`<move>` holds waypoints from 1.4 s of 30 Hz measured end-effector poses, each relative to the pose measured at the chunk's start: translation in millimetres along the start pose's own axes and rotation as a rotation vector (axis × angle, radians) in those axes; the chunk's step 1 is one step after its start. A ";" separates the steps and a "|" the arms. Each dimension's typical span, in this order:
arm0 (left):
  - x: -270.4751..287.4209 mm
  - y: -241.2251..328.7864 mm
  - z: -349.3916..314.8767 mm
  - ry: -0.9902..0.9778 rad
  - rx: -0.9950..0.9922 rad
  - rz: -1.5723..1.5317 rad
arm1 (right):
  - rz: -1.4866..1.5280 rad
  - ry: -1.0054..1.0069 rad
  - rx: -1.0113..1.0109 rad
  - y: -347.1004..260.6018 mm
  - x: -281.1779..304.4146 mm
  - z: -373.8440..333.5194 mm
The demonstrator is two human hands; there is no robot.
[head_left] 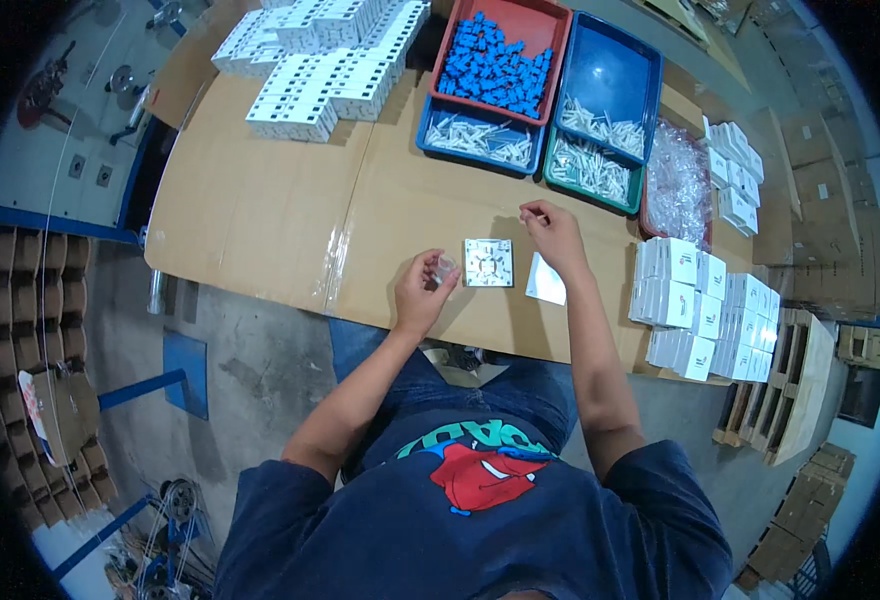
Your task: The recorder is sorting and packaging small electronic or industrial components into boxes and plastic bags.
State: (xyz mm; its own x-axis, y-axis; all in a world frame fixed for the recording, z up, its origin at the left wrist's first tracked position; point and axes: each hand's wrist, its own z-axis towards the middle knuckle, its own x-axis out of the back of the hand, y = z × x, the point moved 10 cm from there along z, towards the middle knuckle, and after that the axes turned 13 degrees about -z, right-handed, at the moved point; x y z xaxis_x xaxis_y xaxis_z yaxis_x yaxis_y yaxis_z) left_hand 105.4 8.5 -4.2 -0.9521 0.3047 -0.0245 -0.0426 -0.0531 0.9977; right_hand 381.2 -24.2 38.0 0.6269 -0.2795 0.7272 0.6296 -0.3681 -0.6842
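Between my hands a white square plate (488,263) with a patterned centre lies flat on the cardboard-covered table (260,220). Just left of it, my left hand (422,293) curls round a small clear plastic piece (445,268), whose exact kind I cannot make out. My right hand (557,238) is raised to the right of the plate, its fingertips pinched together; anything in them is too small to tell. Below the right wrist rests a white flat piece (546,281), partly covered by the forearm.
Beyond my hands stand a red tray (557,50) of blue parts and blue and green trays (620,205) of white plugs. A bin of clear plastic bags (678,180) sits to their right. White boxes (665,285) are stacked at right, white units (340,75) at far left.
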 end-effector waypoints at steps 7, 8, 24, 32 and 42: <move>-5.9 8.8 -0.4 -0.033 -0.121 0.192 | -0.286 0.217 0.188 -43.6 13.8 93.6; -5.3 5.2 -0.5 -0.035 -0.081 0.172 | -0.455 0.279 0.208 -52.1 11.9 101.2; -8.1 22.3 0.1 -0.052 -0.174 0.255 | -0.807 0.236 0.219 -28.1 -13.6 140.7; -9.8 27.0 -3.5 -0.046 -0.173 0.251 | -0.756 0.216 0.146 -22.6 -14.2 143.3; -3.3 34.3 2.2 -0.003 -0.230 0.236 | 0.102 0.070 0.118 -13.2 -27.9 48.6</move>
State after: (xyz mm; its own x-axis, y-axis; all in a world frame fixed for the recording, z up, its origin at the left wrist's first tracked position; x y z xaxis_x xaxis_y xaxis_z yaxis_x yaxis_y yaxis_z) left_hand 107.8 7.8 30.2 -0.9431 0.2612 0.2060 0.1111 -0.3362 0.9352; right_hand 377.7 31.6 24.1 0.6596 -0.3729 0.6526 0.6161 -0.2290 -0.7536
